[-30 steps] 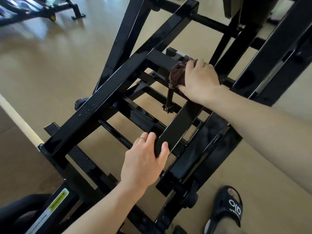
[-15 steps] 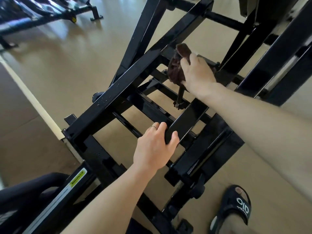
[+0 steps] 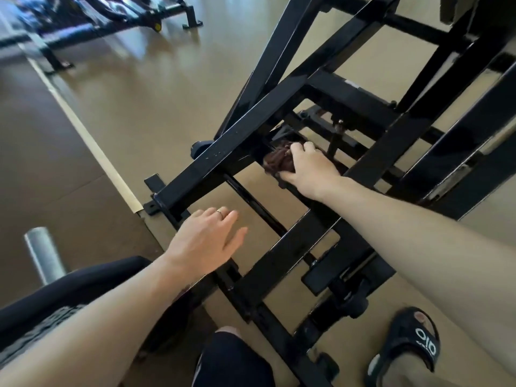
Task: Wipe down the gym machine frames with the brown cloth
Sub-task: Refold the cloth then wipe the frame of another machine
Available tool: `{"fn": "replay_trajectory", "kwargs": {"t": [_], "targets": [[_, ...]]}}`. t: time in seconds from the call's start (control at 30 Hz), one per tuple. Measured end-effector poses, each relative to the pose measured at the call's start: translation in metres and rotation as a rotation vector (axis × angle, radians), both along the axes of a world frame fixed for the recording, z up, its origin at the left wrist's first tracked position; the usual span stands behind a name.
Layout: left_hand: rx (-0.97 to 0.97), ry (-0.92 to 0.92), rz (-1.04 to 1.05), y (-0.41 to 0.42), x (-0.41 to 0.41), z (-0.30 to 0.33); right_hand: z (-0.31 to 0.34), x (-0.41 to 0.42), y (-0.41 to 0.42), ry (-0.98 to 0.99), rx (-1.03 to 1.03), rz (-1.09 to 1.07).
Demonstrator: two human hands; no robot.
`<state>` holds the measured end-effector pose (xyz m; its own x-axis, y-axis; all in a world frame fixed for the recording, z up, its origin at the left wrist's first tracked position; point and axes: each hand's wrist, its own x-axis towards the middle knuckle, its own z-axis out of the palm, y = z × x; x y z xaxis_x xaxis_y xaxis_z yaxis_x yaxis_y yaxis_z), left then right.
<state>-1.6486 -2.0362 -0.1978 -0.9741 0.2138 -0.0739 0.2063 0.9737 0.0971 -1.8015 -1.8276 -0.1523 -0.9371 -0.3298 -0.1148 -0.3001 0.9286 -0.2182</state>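
Nearby, black slipper (image 3: 406, 350) beside frame (image 3: 243, 138).

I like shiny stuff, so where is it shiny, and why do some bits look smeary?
Head view: window light glares off the floor and streaks the black frame; far machines and the silver roller are motion-blurred; the brown cloth is fairly sharp.
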Motion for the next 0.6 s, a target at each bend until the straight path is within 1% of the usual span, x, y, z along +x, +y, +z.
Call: {"fn": "replay_trajectory", "kwargs": {"t": [0.07,0.1,0.23,0.27,0.37,0.43,0.47,0.53,0.6], "targets": [[-0.034,-0.047,0.016,-0.018,0.013,-0.014,-0.012,-0.006,-0.023,-0.017,0.024,-0.055],[-0.031,-0.035,0.032,-0.021,0.016,-0.021,-0.018,-0.01,-0.032,-0.011,0.05,-0.077],[0.01,0.119,0.079,-0.021,0.015,-0.038,-0.027,-0.034,-0.056,0.053,0.227,-0.075],[-0.01,0.138,0.072,-0.022,0.011,-0.039,-0.024,-0.04,-0.058,0.035,0.233,-0.079],[-0.085,0.073,0.0,-0.025,0.009,-0.04,-0.017,-0.038,-0.051,-0.043,0.179,-0.072],[-0.086,0.049,-0.086,-0.029,0.002,-0.039,-0.015,-0.032,-0.032,-0.06,0.191,-0.05],[-0.072,0.038,-0.125,-0.029,0.0,-0.038,-0.012,-0.028,-0.02,-0.101,0.238,-0.042],[-0.042,0.047,-0.17,-0.032,0.001,-0.039,-0.006,-0.02,0.0,-0.182,0.417,-0.045],[-0.009,0.075,-0.176,-0.034,0.003,-0.041,-0.002,-0.013,0.007,-0.207,0.567,-0.043]]}}
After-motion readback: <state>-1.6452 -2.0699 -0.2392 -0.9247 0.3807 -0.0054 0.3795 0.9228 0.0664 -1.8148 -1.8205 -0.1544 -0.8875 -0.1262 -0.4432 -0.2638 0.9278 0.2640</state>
